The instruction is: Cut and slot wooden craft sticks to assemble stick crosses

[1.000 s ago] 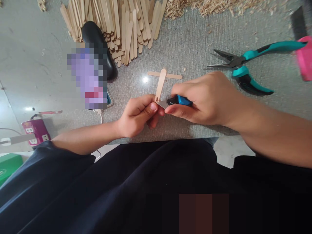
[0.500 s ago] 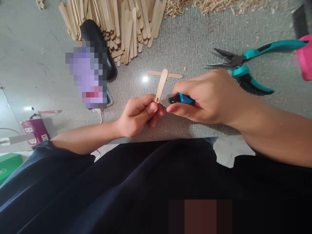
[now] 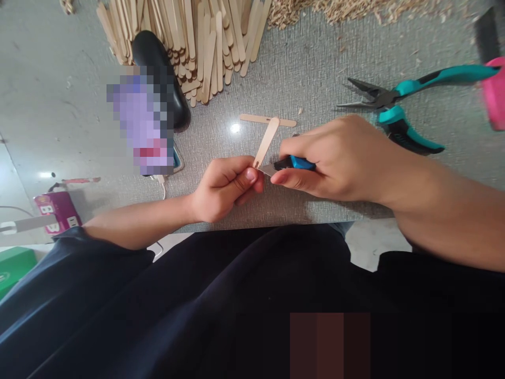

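Observation:
Between thumb and fingers, my left hand (image 3: 224,187) pinches the lower end of a wooden craft stick (image 3: 267,141), which slants up and to the right. A small dark notch or slot shows in the stick just above my thumb. My right hand (image 3: 329,160) is wrapped round a blue and black utility knife (image 3: 300,162). The knife's blade points left and its tip meets the stick near the notch. Behind the held stick, a second craft stick (image 3: 252,119) lies on the table, with a small slot near its middle.
Many craft sticks (image 3: 216,52) are piled at the back, beside a black case (image 3: 173,100) and a blurred phone. Wood shavings (image 3: 347,10) lie at the back right. Teal-handled pliers (image 3: 389,99) rest open near a pink-handled tool (image 3: 495,95). A purple power strip (image 3: 59,213) sits at left.
The held stick's upper end has tilted slightly to the right and down. My left fingers have curled in a little; the knife stays against the stick.

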The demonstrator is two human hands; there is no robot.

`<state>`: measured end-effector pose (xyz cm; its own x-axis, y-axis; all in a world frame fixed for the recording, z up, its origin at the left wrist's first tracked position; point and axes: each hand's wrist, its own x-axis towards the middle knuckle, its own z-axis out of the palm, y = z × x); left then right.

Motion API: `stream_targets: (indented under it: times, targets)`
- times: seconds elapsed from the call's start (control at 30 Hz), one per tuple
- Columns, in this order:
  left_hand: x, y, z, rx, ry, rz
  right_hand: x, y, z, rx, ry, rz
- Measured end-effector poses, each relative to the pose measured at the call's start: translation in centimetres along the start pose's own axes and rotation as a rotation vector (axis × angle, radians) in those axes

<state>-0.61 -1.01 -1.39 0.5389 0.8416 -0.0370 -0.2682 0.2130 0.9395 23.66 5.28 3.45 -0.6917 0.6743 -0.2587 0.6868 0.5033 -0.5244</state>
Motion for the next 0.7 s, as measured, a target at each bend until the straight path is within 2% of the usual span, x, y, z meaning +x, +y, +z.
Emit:
stream_targets:
  times: [0.1, 0.27, 0.43, 0.57, 0.7]
  targets:
    - [-0.1, 0.1, 0.0, 0.038, -0.024, -0.006, 0.2, -0.2, -0.1, -0.015, -0.057, -0.002]
    - [-0.1, 0.5, 0.1, 0.164, 0.002, 0.077, 0.2, -0.3, 0.6, -0.083, -0.030, -0.029]
    - [0.0, 0.4, 0.1, 0.238, 0.041, 0.108, 0.0, -0.7, 1.1, -0.127, -0.038, 0.038]
    - [0.2, 0.1, 0.1, 0.188, 0.069, 0.120, 0.2, -1.0, 1.4, -0.155, 0.051, 0.071]
    - [0.5, -0.2, 0.2, 0.051, 0.085, 0.064, 0.4, -0.5, 1.9, -0.216, 0.212, 0.081]
